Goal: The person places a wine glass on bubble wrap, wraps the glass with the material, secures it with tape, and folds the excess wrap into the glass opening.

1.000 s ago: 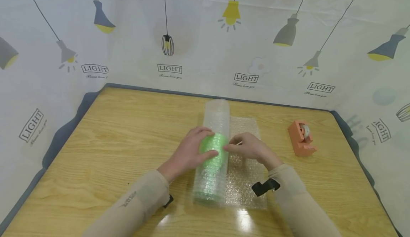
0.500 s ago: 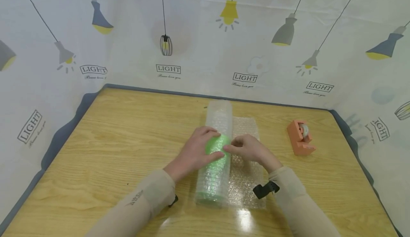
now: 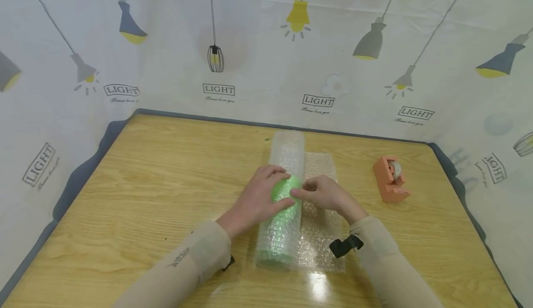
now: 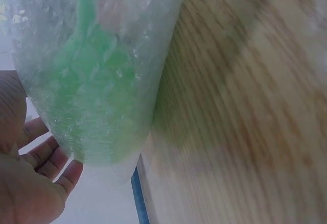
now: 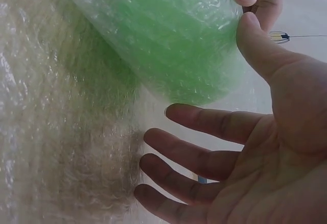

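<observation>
A roll of clear bubble wrap lies lengthwise on the table, wound round a green object that shows through the layers. Its free flat sheet extends to the right of the roll. My left hand lies across the roll from the left, thumb and fingers apart over the green part; the left wrist view shows fingers loosely bent at its side. From the right, my right hand touches the roll with its thumb. In the right wrist view its other fingers are spread beside the wrap.
An orange tape dispenser with a roll of tape stands at the right of the wooden table. Behind and along both sides hangs a white cloth printed with lamps. The bubble wrap's far end lies near the table's back edge.
The roll has shifted a little to the right over the flat sheet, and my left hand has moved along with it. My right hand has stayed nearly where it was.
</observation>
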Demonstrator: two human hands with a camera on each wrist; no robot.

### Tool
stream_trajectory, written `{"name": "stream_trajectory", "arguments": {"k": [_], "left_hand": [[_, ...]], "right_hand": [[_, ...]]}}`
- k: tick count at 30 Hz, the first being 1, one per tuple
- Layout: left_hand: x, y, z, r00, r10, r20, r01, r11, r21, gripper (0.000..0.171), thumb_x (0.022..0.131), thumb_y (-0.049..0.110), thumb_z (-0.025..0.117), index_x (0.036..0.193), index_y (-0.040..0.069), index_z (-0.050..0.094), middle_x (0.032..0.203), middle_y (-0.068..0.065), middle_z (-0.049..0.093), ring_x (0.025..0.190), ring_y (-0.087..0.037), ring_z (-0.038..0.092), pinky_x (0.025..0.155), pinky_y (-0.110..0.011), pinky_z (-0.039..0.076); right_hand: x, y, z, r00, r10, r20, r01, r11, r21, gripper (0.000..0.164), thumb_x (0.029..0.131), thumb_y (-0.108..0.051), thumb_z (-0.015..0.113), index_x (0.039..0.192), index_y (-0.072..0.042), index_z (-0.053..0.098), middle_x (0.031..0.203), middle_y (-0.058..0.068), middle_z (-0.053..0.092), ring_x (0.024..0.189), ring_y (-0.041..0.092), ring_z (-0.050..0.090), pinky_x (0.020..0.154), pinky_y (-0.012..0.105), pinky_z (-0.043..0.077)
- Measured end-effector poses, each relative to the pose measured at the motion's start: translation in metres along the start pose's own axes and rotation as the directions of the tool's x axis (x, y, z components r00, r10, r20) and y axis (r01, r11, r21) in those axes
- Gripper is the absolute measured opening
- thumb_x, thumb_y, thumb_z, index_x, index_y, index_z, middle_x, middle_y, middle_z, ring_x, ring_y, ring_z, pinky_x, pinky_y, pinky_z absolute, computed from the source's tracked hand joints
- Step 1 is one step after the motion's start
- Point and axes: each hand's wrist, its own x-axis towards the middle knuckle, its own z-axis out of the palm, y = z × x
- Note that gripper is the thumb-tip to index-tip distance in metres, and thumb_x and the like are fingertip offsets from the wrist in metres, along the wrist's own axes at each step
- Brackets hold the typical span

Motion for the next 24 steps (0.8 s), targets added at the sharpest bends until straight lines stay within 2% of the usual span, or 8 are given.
{"name": "stream_trajectory", "arguments": {"k": [4,8,13,19,24], "left_hand": [[-0.003,-0.002,-0.004,1.0,0.002,0.006,-0.001,0.999,-0.052,0.064,0.093,0.036,0.078,0.146,0.006,0.056,0.152,-0.007,0.05,0.143,-0.026,0.043,0.121,-0.043,0.038],[-0.006,-0.007,-0.009,0.999,-0.035,0.001,0.035,0.993,-0.114,0.063,0.095,0.034,0.075,0.148,0.008,0.053,0.155,-0.006,0.048,0.145,-0.026,0.043,0.122,-0.046,0.036],[-0.011,-0.016,-0.012,0.996,-0.084,-0.001,0.082,0.982,-0.17,0.061,0.097,0.031,0.072,0.15,0.008,0.051,0.155,-0.009,0.048,0.144,-0.029,0.044,0.121,-0.051,0.036],[-0.015,-0.023,-0.012,0.994,-0.101,0.043,0.107,0.978,-0.177,0.063,0.1,0.032,0.068,0.154,0.009,0.047,0.154,-0.013,0.048,0.141,-0.032,0.047,0.118,-0.053,0.039],[-0.018,-0.024,-0.014,0.995,-0.092,0.029,0.096,0.98,-0.173,0.062,0.099,0.031,0.069,0.152,0.007,0.048,0.153,-0.014,0.049,0.14,-0.033,0.048,0.118,-0.053,0.039]], "right_hand": [[0.001,0.001,-0.001,1.0,0.004,0.007,-0.004,1.0,0.003,0.059,0.097,-0.055,0.066,0.12,-0.002,0.074,0.117,0.016,0.074,0.099,0.027,0.069,0.082,0.044,0.06],[-0.001,0.004,-0.004,1.0,0.0,0.011,-0.001,1.0,0.006,0.058,0.098,-0.052,0.066,0.123,0.0,0.072,0.121,0.019,0.073,0.101,0.028,0.069,0.084,0.045,0.06],[-0.001,0.008,-0.006,0.999,-0.021,0.036,0.02,0.999,0.035,0.054,0.1,-0.048,0.065,0.125,0.0,0.072,0.12,0.02,0.073,0.097,0.028,0.069,0.08,0.043,0.06],[-0.002,0.008,-0.005,0.998,-0.053,0.042,0.05,0.997,0.054,0.052,0.101,-0.045,0.065,0.124,0.001,0.072,0.12,0.02,0.073,0.097,0.028,0.069,0.08,0.043,0.06],[0.0,0.004,-0.003,0.996,-0.07,0.053,0.067,0.996,0.052,0.048,0.101,-0.044,0.063,0.123,-0.003,0.074,0.118,0.015,0.074,0.097,0.026,0.068,0.083,0.04,0.058]]}}
